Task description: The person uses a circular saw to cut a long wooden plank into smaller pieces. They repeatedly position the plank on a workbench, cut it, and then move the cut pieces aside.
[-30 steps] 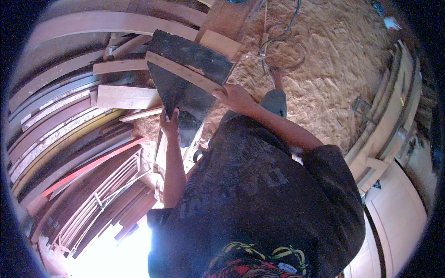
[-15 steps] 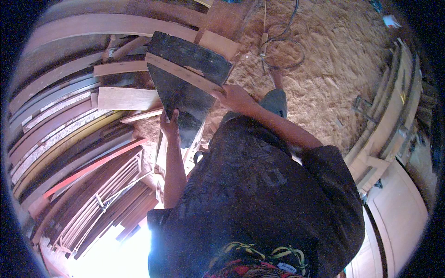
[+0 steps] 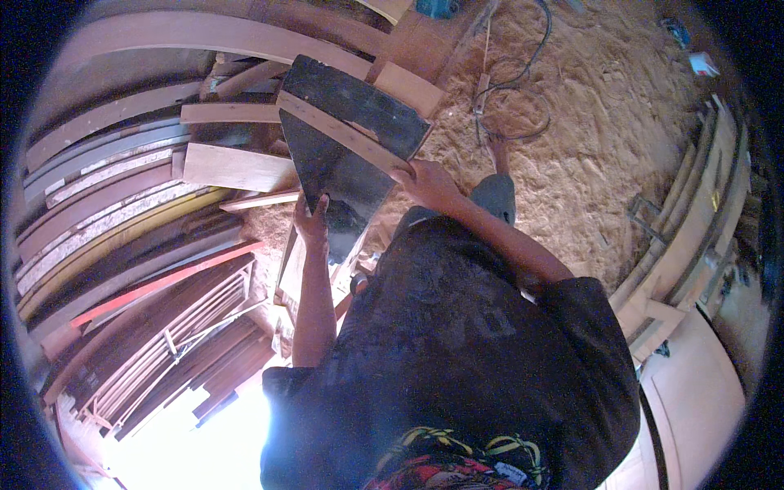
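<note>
A dark, glossy board with a pointed, angled outline lies in front of me. Across it runs a narrow wooden strip, slanting down from upper left to right. My right hand is closed on the strip's near right end, at the board's right edge. On the left edge of the board, my left hand grips with its thumb on top; its other fingers are hidden underneath. Beyond the strip, the far part of the dark board shows a pale worn patch along its edge.
Timber planks of several colours are stacked on the left, near a red strip. Shavings cover the floor, where a black cable lies coiled near my bare foot. Curved boards and pale panels stand at right.
The whole view has shifted, so the board, strip and hands sit slightly farther right and lower. Both hands keep their holds; no clear movement of the strip along the board shows.
</note>
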